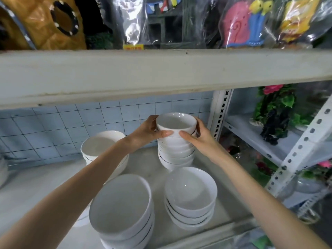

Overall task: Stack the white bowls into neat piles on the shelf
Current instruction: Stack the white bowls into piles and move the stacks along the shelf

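A tall pile of several small white bowls [177,153] stands at the back right of the grey shelf [36,191]. Its top bowl [176,124] is held from both sides. My left hand [149,131] grips its left wall, thumb across the front. My right hand [197,135] grips the right wall, thumb meeting the left one. A pile of large bowls [122,209] stands at the front left. A medium pile [190,196] stands at the front right. Another pile [100,148] stands at the back left, partly behind my left forearm.
The upper shelf board [161,72] hangs low above the bowls. A blue tiled wall [71,123] closes the back. A perforated white upright [221,112] bounds the right side, with artificial flowers [276,108] on the neighbouring rack. Wrapped toys [242,22] fill the shelf above.
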`<control>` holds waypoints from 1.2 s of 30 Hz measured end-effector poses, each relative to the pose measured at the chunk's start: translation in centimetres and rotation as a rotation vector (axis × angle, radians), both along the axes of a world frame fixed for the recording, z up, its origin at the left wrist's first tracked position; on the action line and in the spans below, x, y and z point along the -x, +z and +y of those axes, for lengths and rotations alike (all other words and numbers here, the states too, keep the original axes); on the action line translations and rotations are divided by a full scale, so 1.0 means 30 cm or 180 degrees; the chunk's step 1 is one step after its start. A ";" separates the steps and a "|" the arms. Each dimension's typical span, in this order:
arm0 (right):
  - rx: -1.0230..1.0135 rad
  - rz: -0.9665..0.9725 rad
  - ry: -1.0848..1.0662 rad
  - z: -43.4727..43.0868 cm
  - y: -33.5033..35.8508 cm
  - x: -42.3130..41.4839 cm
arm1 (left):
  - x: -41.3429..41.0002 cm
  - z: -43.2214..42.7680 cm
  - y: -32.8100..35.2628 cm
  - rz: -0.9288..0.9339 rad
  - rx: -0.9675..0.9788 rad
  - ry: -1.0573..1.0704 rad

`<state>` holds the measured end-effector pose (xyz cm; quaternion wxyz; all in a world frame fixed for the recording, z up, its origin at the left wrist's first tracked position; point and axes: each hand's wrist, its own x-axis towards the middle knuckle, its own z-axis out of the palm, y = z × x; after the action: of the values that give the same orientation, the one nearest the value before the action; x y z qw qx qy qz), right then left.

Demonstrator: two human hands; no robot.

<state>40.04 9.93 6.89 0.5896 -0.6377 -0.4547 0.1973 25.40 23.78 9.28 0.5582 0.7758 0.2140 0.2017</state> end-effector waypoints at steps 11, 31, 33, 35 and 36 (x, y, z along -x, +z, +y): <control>0.0242 -0.0082 -0.0067 -0.008 0.018 0.001 | 0.021 -0.015 0.041 0.0307 -0.0488 -0.0406; 0.0252 -0.1207 -0.0256 -0.143 0.080 0.182 | 0.277 -0.068 0.056 0.0304 -0.0331 0.0215; -0.0035 -0.1498 -0.0102 -0.135 0.104 0.242 | 0.328 -0.079 0.056 0.0090 -0.0482 0.0503; -0.0275 -0.1609 0.0113 -0.115 0.117 0.288 | 0.388 -0.098 0.057 -0.0048 -0.0645 0.0718; -0.0353 -0.1581 0.0238 -0.102 0.122 0.304 | 0.423 -0.105 0.049 -0.0108 -0.0670 0.0819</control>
<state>30.92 6.86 10.54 0.4861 -0.6161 -0.6190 0.0310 12.72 20.61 10.76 0.4469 0.7927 0.2798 0.3059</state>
